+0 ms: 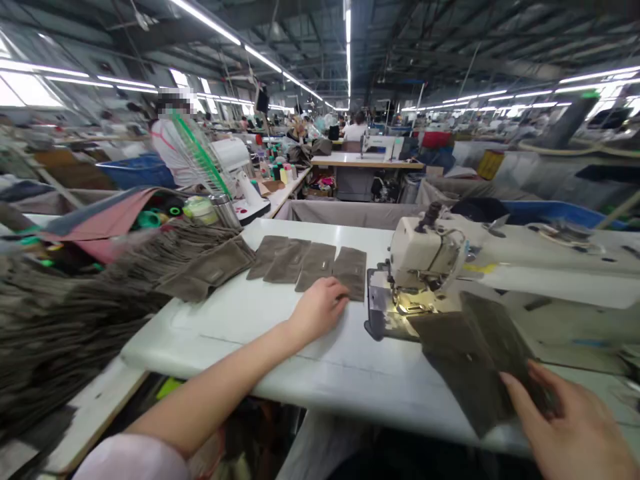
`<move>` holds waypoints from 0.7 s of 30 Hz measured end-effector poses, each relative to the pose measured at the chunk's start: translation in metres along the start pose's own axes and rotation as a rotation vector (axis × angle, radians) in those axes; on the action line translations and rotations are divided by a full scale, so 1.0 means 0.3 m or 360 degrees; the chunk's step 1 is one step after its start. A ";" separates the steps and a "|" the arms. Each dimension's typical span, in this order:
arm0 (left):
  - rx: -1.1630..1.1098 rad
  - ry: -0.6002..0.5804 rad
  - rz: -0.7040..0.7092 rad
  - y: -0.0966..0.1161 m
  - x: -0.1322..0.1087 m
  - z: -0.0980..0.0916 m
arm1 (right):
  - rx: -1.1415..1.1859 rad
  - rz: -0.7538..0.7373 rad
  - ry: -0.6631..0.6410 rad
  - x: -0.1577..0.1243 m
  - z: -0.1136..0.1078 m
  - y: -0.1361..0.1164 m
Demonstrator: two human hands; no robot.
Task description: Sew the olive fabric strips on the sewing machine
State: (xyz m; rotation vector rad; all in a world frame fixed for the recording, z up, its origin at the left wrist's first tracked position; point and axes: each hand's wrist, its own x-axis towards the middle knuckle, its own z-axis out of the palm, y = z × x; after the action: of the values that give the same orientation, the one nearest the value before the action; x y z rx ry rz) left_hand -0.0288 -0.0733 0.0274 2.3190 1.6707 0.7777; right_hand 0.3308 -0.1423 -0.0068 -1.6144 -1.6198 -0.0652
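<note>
My left hand is over the white table top, at the lower edge of a row of brown fabric pieces. Its fingers are curled towards the thumb, and what is between them, if anything, I cannot make out. Each piece in the row carries a short slit-like mark, perhaps a buttonhole. My right hand grips dark brown fabric pieces between thumb and fingers. That fabric hangs partly over the table's front edge, and its far corner reaches the lit needle area of the sewing machine.
A large pile of brown fabric pieces rises at the left, with one piece lying on the table beside it. Behind it are thread cones and a fan. A person and other sewing tables are farther back.
</note>
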 end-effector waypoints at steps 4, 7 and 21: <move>0.0403 -0.0101 0.0212 -0.044 -0.012 0.041 | 0.0156 -0.0320 0.0027 0.037 0.062 -0.279; 0.0651 -0.0222 0.0249 -0.036 0.008 0.072 | 0.0356 -0.0527 -0.0564 0.119 0.202 -0.532; 0.0669 -0.0213 0.0204 -0.018 -0.014 0.006 | -0.0231 0.0006 -0.1008 0.515 0.671 -0.783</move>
State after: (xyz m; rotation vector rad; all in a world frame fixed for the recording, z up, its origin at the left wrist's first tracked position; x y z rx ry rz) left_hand -0.0332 -0.0749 0.0222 2.7050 1.7779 0.2982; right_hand 0.0564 0.0554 0.0659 -1.8643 -2.1206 0.3741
